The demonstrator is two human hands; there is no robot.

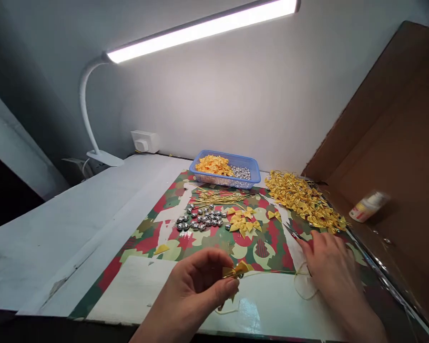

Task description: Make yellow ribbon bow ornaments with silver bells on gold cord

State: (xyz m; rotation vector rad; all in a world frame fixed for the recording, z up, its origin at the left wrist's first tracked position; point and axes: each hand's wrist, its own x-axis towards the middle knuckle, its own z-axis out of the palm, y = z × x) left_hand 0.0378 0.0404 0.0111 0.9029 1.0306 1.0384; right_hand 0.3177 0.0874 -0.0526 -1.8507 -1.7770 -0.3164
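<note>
Between the thumb and fingertips of my left hand (pixel 191 295) is a yellow ribbon bow (pixel 242 268) with a small metal piece at its middle. A thin pale cord (pixel 271 272) trails from the bow toward the right and forms a loop near my right wrist. My right hand (pixel 332 267) lies on the right side of the mat, its fingers closed around the handle end of small scissors (pixel 293 232); the blades point away to the left, and the handles are mostly hidden. Beyond my left hand lie loose yellow bows (pixel 243 224) and silver bells (pixel 203 219).
A blue basket (pixel 225 183) of bows and small silver pieces stands by the wall, with gold ties (pixel 219 197) before it. At right are a heap of bows (pixel 300 197), a white bottle (pixel 368 207) and a cardboard wall (pixel 389 124). A lamp (pixel 203 31) hangs overhead.
</note>
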